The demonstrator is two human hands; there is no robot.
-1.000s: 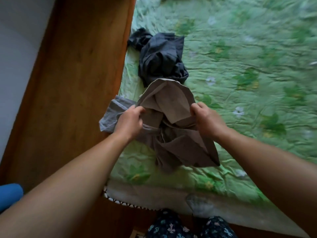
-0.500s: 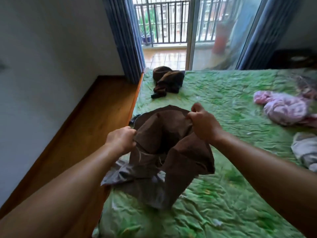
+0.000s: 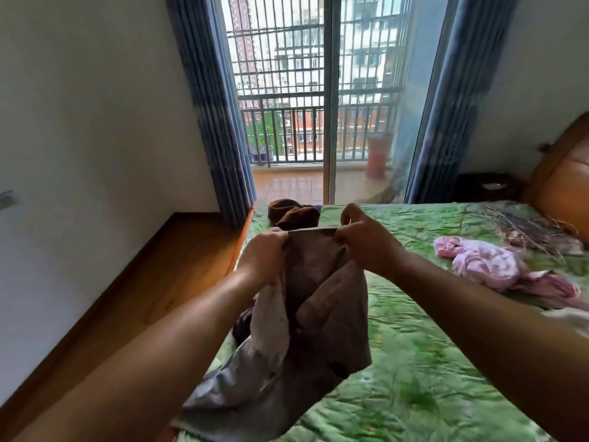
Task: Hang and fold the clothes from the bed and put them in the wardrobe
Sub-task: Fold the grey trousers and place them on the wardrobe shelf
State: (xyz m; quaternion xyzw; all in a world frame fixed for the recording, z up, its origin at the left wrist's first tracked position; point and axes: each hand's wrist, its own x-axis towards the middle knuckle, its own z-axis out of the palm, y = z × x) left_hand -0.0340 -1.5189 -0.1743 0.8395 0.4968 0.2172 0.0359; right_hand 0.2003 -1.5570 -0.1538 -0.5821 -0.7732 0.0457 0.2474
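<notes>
No readable text, label, brand, number or sign in view. Brown garment [image 3: 318,282] shows no legible tag or print; buildings [image 3: 287,59] outside too blurred to read.

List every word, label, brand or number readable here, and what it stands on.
None can be read.
The brown garment gripped by the left hand and right hand shows no label or print.
The green bedspread and the pink clothes show no lettering.
The buildings outside are too blurred for any sign to be read.
</notes>
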